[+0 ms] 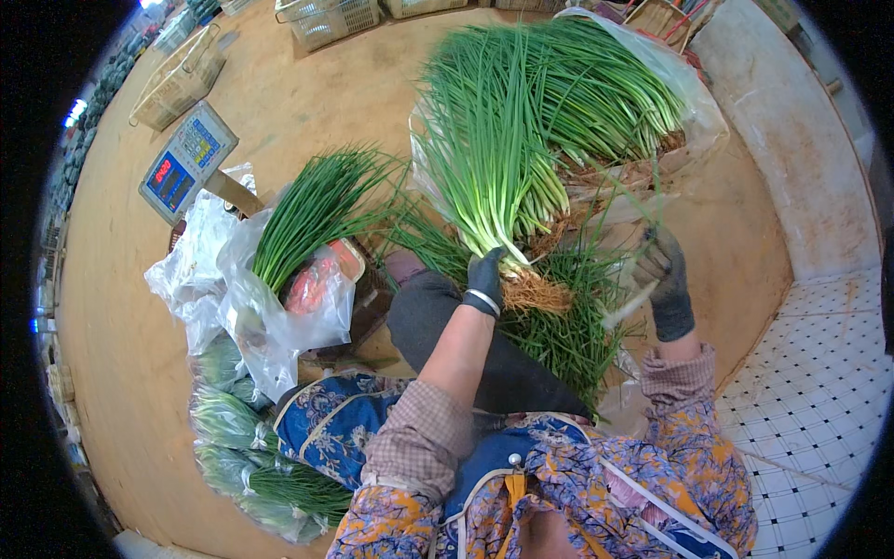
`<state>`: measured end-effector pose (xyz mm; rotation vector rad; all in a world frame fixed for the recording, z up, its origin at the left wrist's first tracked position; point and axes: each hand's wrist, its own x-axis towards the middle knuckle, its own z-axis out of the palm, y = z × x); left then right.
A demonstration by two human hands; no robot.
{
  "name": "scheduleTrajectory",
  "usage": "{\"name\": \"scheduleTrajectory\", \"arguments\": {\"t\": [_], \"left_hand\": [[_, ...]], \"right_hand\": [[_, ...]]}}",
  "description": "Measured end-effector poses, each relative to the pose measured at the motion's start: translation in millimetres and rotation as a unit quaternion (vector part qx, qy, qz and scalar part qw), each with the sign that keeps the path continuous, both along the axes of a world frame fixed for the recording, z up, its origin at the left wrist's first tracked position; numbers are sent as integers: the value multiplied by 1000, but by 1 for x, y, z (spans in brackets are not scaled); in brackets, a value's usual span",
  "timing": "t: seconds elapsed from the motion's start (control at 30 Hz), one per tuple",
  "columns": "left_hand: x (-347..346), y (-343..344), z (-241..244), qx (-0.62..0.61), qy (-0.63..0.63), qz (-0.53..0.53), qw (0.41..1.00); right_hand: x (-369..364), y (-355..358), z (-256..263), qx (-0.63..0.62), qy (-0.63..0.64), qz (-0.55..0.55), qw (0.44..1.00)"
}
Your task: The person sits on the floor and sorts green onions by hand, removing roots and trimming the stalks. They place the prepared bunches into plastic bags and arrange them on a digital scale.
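Note:
My left hand (484, 279), in a dark glove with a white band at the wrist, grips a bunch of scallions (499, 182) just above its brown roots (534, 292). The green leaves fan away from me over more scallions. Off to the right, my gloved right hand (662, 269) is blurred, its fingers curled around a loose scallion stalk (632, 305) with a thin leaf rising above. Between the hands, a heap of loose green leaves (566, 349) covers the ground. A large pile of scallions (601, 84) lies beyond on plastic sheeting (705, 119).
To the left stands a digital scale (188, 161) with a lit display. Plastic bags (262, 335) and a trimmed green bunch (318, 209) lie by it. Bagged bundles (227, 419) sit near my left knee. Plastic crates (178, 77) stand farther off; a low wall (782, 140) borders the right.

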<state>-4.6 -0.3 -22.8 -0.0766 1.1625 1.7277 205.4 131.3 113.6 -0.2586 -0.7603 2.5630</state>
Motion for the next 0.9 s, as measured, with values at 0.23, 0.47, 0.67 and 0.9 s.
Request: {"name": "scheduleTrajectory", "arguments": {"t": [0.23, 0.47, 0.67, 0.9], "left_hand": [[1, -5, 33, 129, -252, -48, 958], [-8, -11, 17, 231, -280, -77, 929], [-8, -12, 18, 214, -256, -72, 940], [-7, -15, 38, 211, -284, -61, 933]], "right_hand": [[34, -18, -50, 663, -599, 122, 431], [-107, -19, -58, 433, -393, -74, 808], [-115, -12, -63, 427, -367, -87, 822], [11, 25, -78, 693, -559, 55, 452]]}}
